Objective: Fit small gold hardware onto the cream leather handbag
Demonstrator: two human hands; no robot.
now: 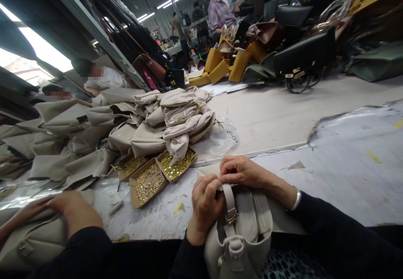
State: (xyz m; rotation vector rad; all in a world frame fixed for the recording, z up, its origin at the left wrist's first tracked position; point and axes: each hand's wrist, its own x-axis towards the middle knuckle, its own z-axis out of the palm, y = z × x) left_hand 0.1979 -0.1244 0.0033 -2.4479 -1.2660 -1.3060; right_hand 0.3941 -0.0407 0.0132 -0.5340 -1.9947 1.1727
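At the near edge of the worktable (330,178), both of the wearer's hands are on a beige handbag (242,232) that sits right against the body. Left hand (206,205) is curled shut around the bag's strap (229,205), fingers wrapped over the top of it just above the brass buckle (232,218). Right hand (242,170) is closed too, fingertips pinched down at the upper end of that same strap, touching the left hand; whatever is pinched there is too small to make out. Dark sleeves on both arms, a watch band showing at the right wrist.

Just beyond the hands, three open cardboard boxes (147,183) of small gold hardware lie side by side on the table. Behind them, a heap of beige bag pieces (176,115), one piece drooping into the furthest-right box. Far left, another person's hand (71,209) rests flat on a second beige bag (28,237). Further back, yellow bags (226,67) and black bags (304,54) crowd the table, with other people standing beyond
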